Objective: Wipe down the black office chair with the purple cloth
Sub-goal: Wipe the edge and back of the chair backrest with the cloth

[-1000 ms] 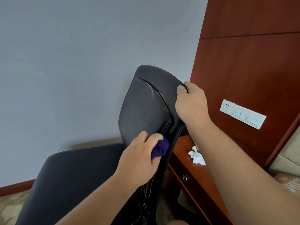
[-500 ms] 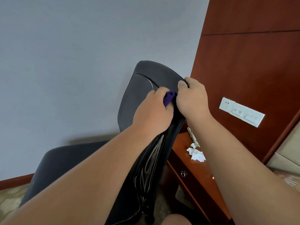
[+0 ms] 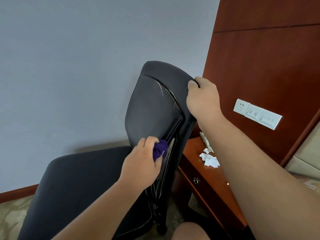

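Purple cloth (image 3: 160, 149), bunched in the left hand's (image 3: 140, 164) curled fingers, has slid from the top edge down to the backrest's lower seam, so one downstroke is done. The right hand (image 3: 202, 99) grips the black office chair (image 3: 152, 108) at its rim, thumb in front. The smooth leatherette is possibly cracked along the piping.

One black chair (image 3: 152, 110), one purple cloth (image 3: 160, 149), two hands: left hand (image 3: 141, 165), right hand (image 3: 202, 99). One side table (image 3: 216, 184), one crumpled tissue (image 3: 209, 159), one drawer knob (image 3: 196, 180) — and three white wall plates (image 3: 253, 112).

No legible text anywhere (only small, blurred round symbols on the white switch panel (image 3: 254, 113))
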Action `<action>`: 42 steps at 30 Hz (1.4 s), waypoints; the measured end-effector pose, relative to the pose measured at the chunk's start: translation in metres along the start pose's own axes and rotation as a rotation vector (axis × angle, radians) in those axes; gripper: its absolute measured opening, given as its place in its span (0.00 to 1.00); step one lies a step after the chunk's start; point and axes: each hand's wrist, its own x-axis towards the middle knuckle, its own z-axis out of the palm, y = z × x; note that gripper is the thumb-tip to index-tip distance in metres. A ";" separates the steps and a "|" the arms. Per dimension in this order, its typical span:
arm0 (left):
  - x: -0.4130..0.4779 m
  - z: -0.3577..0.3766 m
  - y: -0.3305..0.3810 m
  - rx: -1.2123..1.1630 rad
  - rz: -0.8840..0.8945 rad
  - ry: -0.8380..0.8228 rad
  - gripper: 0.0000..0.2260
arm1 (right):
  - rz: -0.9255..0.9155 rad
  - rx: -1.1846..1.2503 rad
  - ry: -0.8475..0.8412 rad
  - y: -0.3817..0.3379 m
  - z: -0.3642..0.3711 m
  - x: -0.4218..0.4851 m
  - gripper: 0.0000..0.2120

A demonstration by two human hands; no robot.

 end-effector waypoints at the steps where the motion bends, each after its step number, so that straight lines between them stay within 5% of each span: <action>1: 0.001 -0.001 0.002 0.004 -0.010 0.004 0.15 | 0.000 -0.002 0.003 -0.001 0.000 0.000 0.12; 10: 0.039 -0.023 0.070 -0.092 0.102 0.180 0.12 | -0.002 -0.006 0.018 -0.003 -0.002 -0.006 0.15; 20: 0.013 -0.007 0.034 0.063 0.049 0.151 0.17 | 0.014 0.024 0.008 -0.007 -0.001 -0.009 0.14; 27: 0.036 -0.015 0.056 0.070 0.212 0.254 0.19 | 0.018 0.021 0.006 -0.007 -0.002 -0.008 0.16; 31: 0.033 -0.007 0.049 0.024 0.240 0.310 0.24 | 0.010 -0.005 0.012 -0.006 -0.002 -0.009 0.16; 35: 0.038 -0.005 0.058 -0.095 0.227 0.364 0.18 | 0.000 0.003 0.018 -0.004 -0.001 -0.007 0.18; 42: 0.033 0.000 0.045 0.001 0.178 0.245 0.14 | -0.008 0.012 0.009 -0.001 -0.002 -0.002 0.19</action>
